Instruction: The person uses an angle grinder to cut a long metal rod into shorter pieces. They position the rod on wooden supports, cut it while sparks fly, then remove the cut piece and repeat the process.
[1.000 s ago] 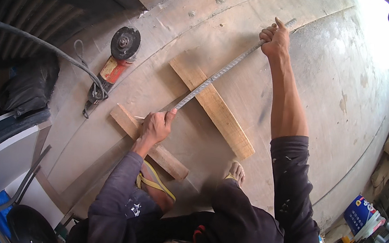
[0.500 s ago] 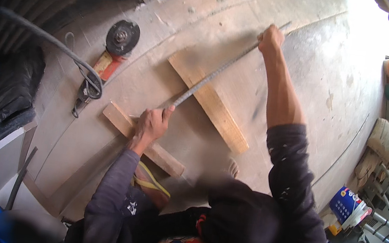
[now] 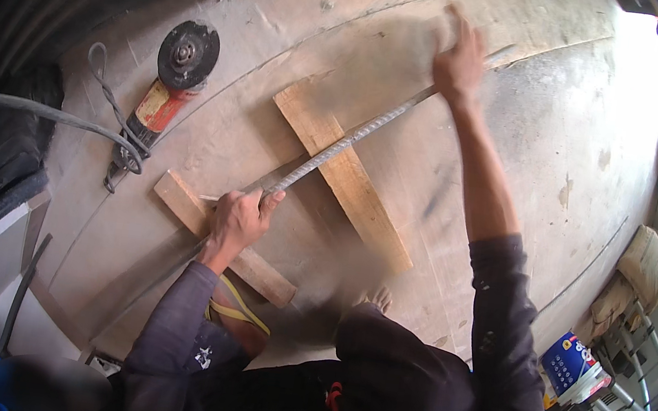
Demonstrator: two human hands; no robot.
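Note:
A ribbed steel rebar slants across a wooden plank. My left hand is closed around its near-left part, above a shorter wood block on the floor. By the rebar's far end is my right hand, its fingers stretched out and partly blurred, no longer wrapped round the bar. Whether its palm still touches the rebar is hard to tell. At the far left lies an angle grinder with a dark disc, its cord looped beside it.
A thick grey cable runs in from the left near a black plastic bag. On the right stand a blue and white bucket, metal tubing and a pale sack. My bare foot is close to the plank.
My right hand has loosened from the rebar and its fingers have spread. My left hand still grips the bar. The whole view has shifted slightly.

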